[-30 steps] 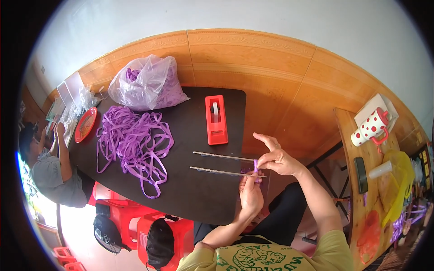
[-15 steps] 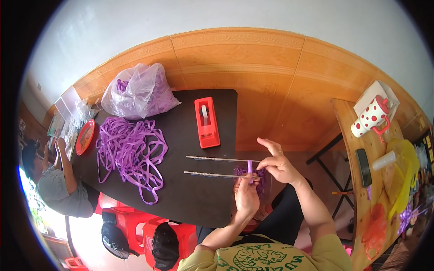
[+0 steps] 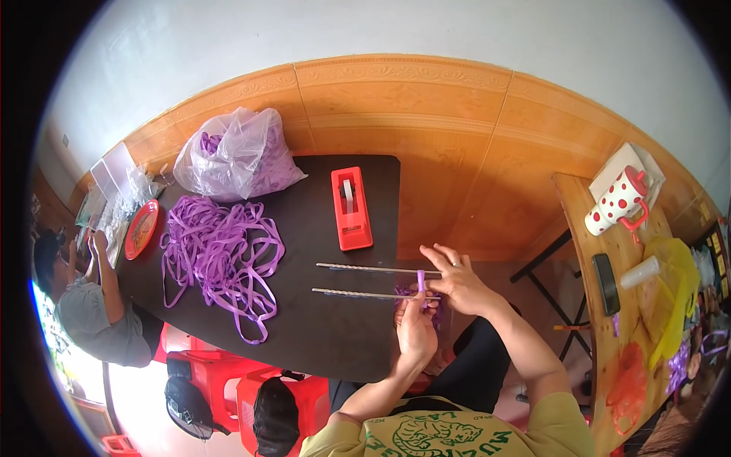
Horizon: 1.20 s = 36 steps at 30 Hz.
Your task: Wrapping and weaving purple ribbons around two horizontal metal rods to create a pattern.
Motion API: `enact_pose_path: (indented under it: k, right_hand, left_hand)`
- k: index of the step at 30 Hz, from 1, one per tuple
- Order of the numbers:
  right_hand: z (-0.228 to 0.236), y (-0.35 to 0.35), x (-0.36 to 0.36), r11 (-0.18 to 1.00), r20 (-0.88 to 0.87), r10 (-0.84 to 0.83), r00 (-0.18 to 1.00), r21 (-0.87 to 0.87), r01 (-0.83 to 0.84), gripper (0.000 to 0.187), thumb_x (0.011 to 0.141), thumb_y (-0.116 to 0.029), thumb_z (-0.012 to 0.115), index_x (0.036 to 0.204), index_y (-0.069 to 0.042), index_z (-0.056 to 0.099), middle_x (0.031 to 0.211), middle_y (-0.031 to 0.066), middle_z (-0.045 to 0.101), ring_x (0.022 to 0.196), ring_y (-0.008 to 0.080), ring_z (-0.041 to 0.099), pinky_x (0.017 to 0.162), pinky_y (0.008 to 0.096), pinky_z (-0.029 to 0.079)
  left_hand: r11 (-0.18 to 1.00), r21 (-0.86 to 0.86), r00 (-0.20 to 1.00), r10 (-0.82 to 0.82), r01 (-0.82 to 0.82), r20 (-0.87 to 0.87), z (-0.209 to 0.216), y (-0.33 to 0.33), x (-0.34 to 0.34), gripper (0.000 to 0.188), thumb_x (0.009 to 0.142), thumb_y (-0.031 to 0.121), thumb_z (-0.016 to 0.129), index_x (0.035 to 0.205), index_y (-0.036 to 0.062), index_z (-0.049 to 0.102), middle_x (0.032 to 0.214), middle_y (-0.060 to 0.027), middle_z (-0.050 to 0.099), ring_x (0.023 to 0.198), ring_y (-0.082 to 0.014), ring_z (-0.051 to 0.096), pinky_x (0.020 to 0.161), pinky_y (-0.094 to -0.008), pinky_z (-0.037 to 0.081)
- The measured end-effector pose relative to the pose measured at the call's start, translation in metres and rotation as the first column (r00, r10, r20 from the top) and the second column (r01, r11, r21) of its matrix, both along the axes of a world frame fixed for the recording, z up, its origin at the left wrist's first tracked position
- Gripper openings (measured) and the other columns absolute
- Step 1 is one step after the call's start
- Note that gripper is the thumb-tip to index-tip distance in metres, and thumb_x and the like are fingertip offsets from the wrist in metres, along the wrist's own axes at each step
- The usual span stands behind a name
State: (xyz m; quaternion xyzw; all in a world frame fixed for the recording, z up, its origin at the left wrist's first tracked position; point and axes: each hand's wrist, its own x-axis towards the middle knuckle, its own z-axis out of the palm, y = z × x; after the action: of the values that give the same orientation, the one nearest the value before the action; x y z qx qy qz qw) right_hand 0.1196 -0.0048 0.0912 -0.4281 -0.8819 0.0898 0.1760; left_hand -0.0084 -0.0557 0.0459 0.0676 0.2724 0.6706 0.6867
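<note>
While left hand (image 3: 417,335) pinches purple ribbon (image 3: 421,280) by near rod (image 3: 358,293), right hand (image 3: 466,291) sits at far rod (image 3: 365,267), its grip on ribbon unclear from here. Slack pull could let ribbon slide off rods' right ends, beyond bench (image 3: 320,327) edge. Ribbon spans rods near to far; rods' long axes run left-right, twisted ends left.

White wall (image 3: 396,30), across the top; orange tile wainscot (image 3: 449,175) with embossed border, beneath. Dark-topped table (image 3: 327,327), centre to left. Wooden table (image 3: 632,314) on black metal legs (image 3: 542,260), right side. Red plastic stools (image 3: 311,404), lower left. Pale floor (image 3: 221,443) around them, washed out by glare. Strong daylight (image 3: 47,324), left edge.
</note>
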Motion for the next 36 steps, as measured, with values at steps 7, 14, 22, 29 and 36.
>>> enact_pose_path:
  k: [7,14,22,29,36]
  right_hand:
    - [0.004,0.016,0.01,0.802,-0.804,-0.373,0.463,-0.53,-0.274,0.011,0.082,0.007,0.054,0.083,-0.002,0.06,0.101,0.0108,0.063,0.092,0.0132,0.059,0.077,0.0243,0.047]
    - [-0.009,0.03,-0.028,0.762,-0.683,-0.389,0.618,-0.616,-0.201,0.004,0.08,0.001,0.064,0.082,0.001,0.06,0.069,0.0023,0.06,0.065,0.0076,0.057,0.059,0.0218,0.046]
    - [-0.007,0.022,-0.005,0.69,-0.718,-0.532,0.45,-0.675,-0.261,0.005,0.077,0.007,0.064,0.08,0.003,0.062,0.074,0.0081,0.064,0.068,0.0136,0.063,0.06,0.0239,0.049]
    - [-0.043,0.003,0.02,0.778,-0.719,-0.524,0.457,-0.622,-0.087,0.006,0.077,0.003,0.068,0.079,0.001,0.062,0.07,0.0051,0.062,0.063,0.0099,0.058,0.057,0.0212,0.045]
    - [-0.196,0.014,0.065,0.831,-0.536,-0.555,0.637,-0.326,0.45,0.017,0.081,-0.005,0.065,0.096,0.001,0.065,0.089,0.0136,0.066,0.08,0.0184,0.064,0.07,0.0282,0.05]
  left_hand:
    - [0.996,-0.035,0.994,-0.086,0.084,-0.069,0.002,-0.004,-0.005,0.01,0.09,0.013,0.054,0.09,0.0066,0.062,0.085,-0.0041,0.064,0.071,-0.0148,0.059,0.065,-0.0259,0.042]
    - [1.0,-0.016,0.995,-0.019,0.017,-0.1,0.004,-0.011,0.001,0.012,0.092,0.019,0.059,0.091,0.0079,0.058,0.084,-0.0024,0.062,0.07,-0.0107,0.059,0.063,-0.023,0.041]
    - [0.992,0.069,0.977,-0.088,0.103,-0.197,-0.011,-0.009,0.019,0.012,0.091,0.011,0.059,0.081,0.0054,0.061,0.083,-0.0055,0.066,0.065,-0.0102,0.059,0.06,-0.0219,0.042]
    - [0.927,-0.005,0.846,-0.345,0.376,-0.407,-0.043,-0.029,0.031,0.014,0.092,0.016,0.058,0.103,0.0071,0.06,0.087,0.001,0.062,0.068,-0.0052,0.056,0.058,-0.0184,0.042]
    - [0.376,0.297,0.413,-0.278,0.877,-0.867,0.026,-0.097,-0.041,0.015,0.084,0.008,0.065,0.093,-0.0038,0.065,0.092,-0.0135,0.062,0.08,-0.0201,0.062,0.068,-0.0282,0.049]
